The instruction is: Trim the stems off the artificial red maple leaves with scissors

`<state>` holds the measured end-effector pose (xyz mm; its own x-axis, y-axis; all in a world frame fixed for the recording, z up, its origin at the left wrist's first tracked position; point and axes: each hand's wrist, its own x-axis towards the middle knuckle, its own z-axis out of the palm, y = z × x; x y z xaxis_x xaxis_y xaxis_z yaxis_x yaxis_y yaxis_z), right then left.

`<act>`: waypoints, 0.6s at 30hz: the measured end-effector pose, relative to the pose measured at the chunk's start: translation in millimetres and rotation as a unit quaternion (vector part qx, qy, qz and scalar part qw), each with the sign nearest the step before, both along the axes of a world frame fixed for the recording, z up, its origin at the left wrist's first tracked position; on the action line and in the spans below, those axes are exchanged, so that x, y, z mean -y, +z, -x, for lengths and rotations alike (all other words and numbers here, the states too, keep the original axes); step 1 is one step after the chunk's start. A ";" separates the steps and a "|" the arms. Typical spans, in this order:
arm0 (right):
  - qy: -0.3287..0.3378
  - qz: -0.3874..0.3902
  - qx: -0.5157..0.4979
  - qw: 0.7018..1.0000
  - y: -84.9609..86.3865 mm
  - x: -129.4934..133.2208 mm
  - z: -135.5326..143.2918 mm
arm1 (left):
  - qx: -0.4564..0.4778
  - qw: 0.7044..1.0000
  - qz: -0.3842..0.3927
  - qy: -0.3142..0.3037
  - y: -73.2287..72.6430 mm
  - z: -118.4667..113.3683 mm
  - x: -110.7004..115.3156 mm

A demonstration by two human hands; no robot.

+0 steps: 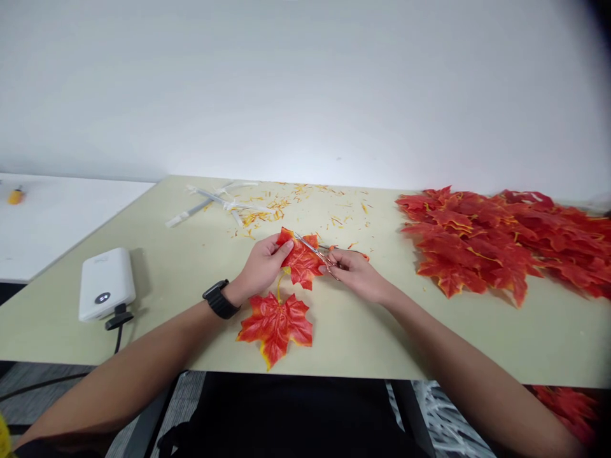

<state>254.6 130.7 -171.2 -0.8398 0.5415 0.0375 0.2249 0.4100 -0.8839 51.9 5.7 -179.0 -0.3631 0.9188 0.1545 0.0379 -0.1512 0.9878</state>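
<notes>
The left hand (261, 264) pinches a red leaf (301, 262); right of its fingers, the right hand (353, 270) has fingers curled around scissors (310, 247).

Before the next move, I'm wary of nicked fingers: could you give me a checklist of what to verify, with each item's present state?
1. Left hand has hold of the upper leaf: ok, thumb on top.
2. Right hand has hold of the scissors: ok.
3. Left thumb well away from the scissor tips: not ok, they look close together.
4. Blades open or closed: cannot tell, too small.
5. Lower leaf separate from the upper one: cannot tell, a stem runs between them.
6. Leaf pile apart from both hands: ok, off to the right.
</notes>
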 end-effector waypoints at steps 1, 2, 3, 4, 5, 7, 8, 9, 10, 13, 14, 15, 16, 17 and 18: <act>0.002 0.004 0.001 1.000 0.5 -1.0 -0.6 | -0.007 1.000 -0.002 -0.003 0.3 0.9 0.1; 0.002 0.004 0.003 1.000 1.2 -1.8 -1.1 | -0.013 1.000 -0.002 -0.006 0.7 1.6 0.2; 0.002 0.002 0.009 1.000 1.9 -2.4 -1.5 | -0.019 1.000 -0.001 -0.009 1.4 2.0 0.3; 0.001 -0.001 0.014 1.000 2.6 -2.9 -1.8 | -0.023 1.000 0.000 -0.012 2.1 2.1 0.5; 0.003 -0.002 0.017 1.000 3.3 -3.3 -2.1 | -0.026 1.000 0.002 -0.014 2.8 2.1 0.7; 0.007 -0.001 0.021 1.000 4.2 -4.3 -3.0 | -0.034 0.999 0.006 -0.017 3.8 2.1 1.2; 0.009 0.003 0.021 1.000 4.5 -5.0 -3.5 | -0.041 0.999 0.007 -0.018 3.8 2.5 1.4; 0.011 0.006 0.021 1.000 4.6 -5.8 -4.1 | -0.049 0.999 0.008 -0.019 3.5 3.0 1.5; 0.012 0.007 0.022 1.000 4.7 -6.7 -4.7 | -0.058 0.998 0.008 -0.022 2.9 3.8 1.6; 0.016 0.002 0.029 0.999 5.7 -9.2 -6.3 | -0.079 0.996 0.005 -0.037 0.5 6.6 1.6; 0.019 0.005 0.031 0.999 6.3 -9.8 -6.7 | -0.084 0.996 0.004 -0.042 -0.1 7.3 1.6; 0.023 0.010 0.033 0.999 7.0 -10.3 -7.0 | -0.087 0.995 0.005 -0.046 -0.5 7.8 1.6; 0.028 0.017 0.034 0.999 7.8 -10.6 -7.2 | -0.088 0.995 0.006 -0.049 -0.8 8.0 1.7; 0.033 0.024 0.034 0.999 8.5 -10.9 -7.4 | -0.087 0.995 0.008 -0.053 -0.9 7.9 1.8; 0.038 0.028 0.035 0.998 9.1 -11.1 -7.6 | -0.084 0.995 0.011 -0.057 -0.9 7.8 2.0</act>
<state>262.2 141.8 -162.1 -0.8783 0.4754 -0.0503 0.2563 0.3795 -0.8890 44.1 3.7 -179.9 -0.2274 0.9564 0.1833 0.1872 -0.1418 0.9720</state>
